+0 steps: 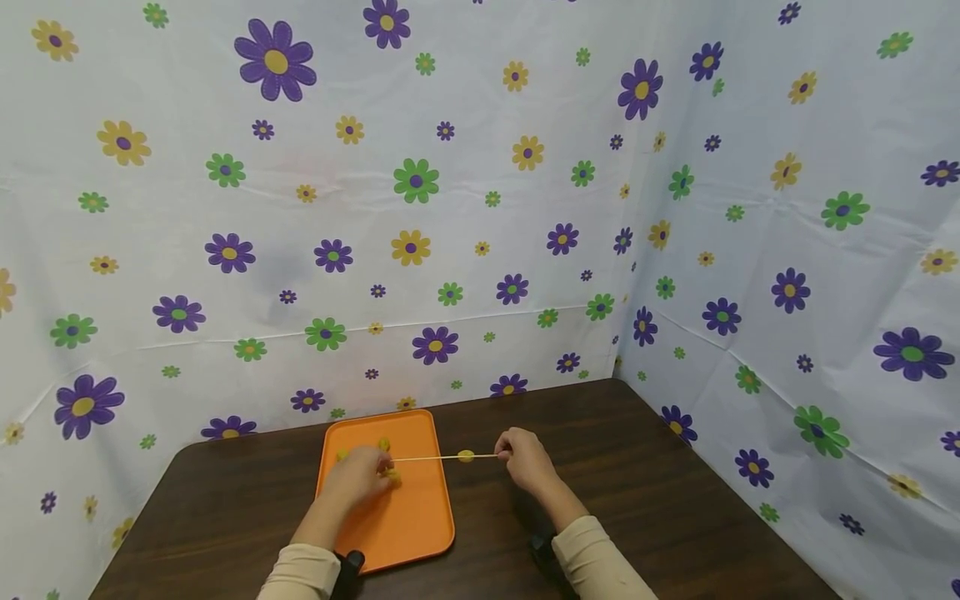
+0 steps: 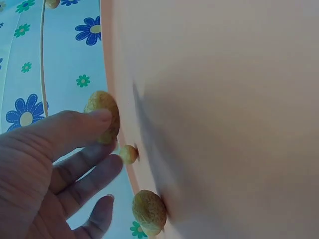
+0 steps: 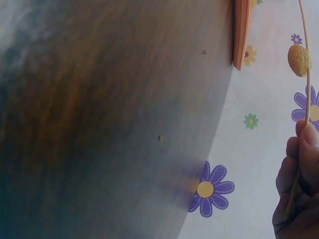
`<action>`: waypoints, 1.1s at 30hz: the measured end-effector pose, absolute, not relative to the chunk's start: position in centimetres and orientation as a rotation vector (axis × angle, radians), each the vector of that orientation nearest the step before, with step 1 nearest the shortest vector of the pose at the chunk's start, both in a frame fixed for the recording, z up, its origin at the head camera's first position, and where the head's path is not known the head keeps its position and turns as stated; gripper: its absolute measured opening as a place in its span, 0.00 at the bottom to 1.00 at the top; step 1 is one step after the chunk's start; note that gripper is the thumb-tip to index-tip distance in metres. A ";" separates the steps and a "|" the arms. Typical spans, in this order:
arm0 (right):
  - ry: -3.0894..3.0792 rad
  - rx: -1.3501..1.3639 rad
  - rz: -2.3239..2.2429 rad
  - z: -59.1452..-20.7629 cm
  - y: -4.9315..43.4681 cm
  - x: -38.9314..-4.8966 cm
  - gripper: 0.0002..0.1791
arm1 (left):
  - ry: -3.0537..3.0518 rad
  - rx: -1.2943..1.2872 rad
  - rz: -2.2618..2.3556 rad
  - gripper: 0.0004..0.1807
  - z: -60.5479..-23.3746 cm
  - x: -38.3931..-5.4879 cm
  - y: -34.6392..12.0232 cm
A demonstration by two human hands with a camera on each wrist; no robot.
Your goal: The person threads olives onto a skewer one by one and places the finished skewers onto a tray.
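My left hand, over the orange tray, pinches a wrinkled yellow-brown oval piece between thumb and fingers. To its right, my right hand grips a thin wooden skewer near one end, fingers curled round it in the right wrist view. The skewer runs level across to the left hand's fingertips. One similar piece sits on the skewer, between the two hands. Several more such pieces lie on the tray, among them one by its far side and another large in the left wrist view.
The tray stands on a dark wood-grain table. Small crumbs lie on the tabletop. A white flowered cloth hangs behind the table and along its right side. Dark wrist straps sit at both sleeves.
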State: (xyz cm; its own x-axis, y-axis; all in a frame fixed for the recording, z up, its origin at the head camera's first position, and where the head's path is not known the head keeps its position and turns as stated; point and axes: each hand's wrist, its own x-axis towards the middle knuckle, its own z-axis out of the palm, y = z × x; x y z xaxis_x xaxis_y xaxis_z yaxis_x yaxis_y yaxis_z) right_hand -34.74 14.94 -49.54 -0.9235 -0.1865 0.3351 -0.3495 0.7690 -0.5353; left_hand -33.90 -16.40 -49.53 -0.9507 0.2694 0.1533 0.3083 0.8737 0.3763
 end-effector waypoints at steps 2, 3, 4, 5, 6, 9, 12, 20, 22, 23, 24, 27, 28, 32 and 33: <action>-2.701 0.422 0.893 -49.5 14.9 -34.8 0.11 | -2.937 -0.437 -0.633 0.07 -49.3 -33.7 -16.4; -2.702 0.426 0.892 -49.6 14.9 -34.8 0.11 | -2.930 -0.431 -0.644 0.08 -49.2 -33.7 -16.5; -2.705 0.423 0.898 -49.5 14.9 -34.8 0.11 | -2.925 -0.426 -0.645 0.08 -49.1 -33.6 -16.5; -2.706 0.428 0.895 -49.5 14.9 -34.8 0.11 | -2.925 -0.419 -0.653 0.09 -49.0 -33.5 -16.6; -2.708 0.432 0.891 -49.6 14.9 -34.8 0.11 | -2.925 -0.417 -0.654 0.09 -48.9 -33.5 -16.6; -2.718 0.432 0.886 -49.6 14.8 -34.8 0.11 | -2.938 -0.396 -0.660 0.09 -48.7 -33.4 -16.8; -2.725 0.433 0.879 -49.5 14.7 -34.8 0.10 | -2.936 -0.396 -0.682 0.08 -48.7 -33.3 -17.1; -2.727 0.422 0.877 -49.5 14.5 -34.7 0.12 | -2.861 -0.419 -0.727 0.11 -49.1 -33.0 -17.6; -2.727 0.419 0.878 -49.5 14.4 -34.7 0.12 | -2.847 -0.422 -0.737 0.11 -49.1 -33.0 -17.7; -2.728 0.417 0.879 -49.5 14.4 -34.7 0.12 | -2.842 -0.420 -0.745 0.11 -49.1 -33.0 -17.7; -2.728 0.417 0.881 -49.5 14.4 -34.7 0.12 | -2.840 -0.420 -0.749 0.11 -49.1 -32.9 -17.8; -2.727 0.417 0.895 -49.5 14.3 -34.7 0.11 | -2.837 -0.412 -0.763 0.10 -49.0 -32.9 -17.9; -2.728 0.418 0.902 -49.5 14.3 -34.6 0.11 | -2.836 -0.409 -0.763 0.10 -49.1 -32.9 -17.9; -2.731 0.423 0.909 -49.5 14.3 -34.5 0.09 | -2.834 -0.390 -0.759 0.10 -49.3 -33.1 -18.1; -2.733 0.419 0.915 -49.6 14.3 -34.4 0.09 | -2.827 -0.397 -0.752 0.10 -49.3 -33.1 -18.2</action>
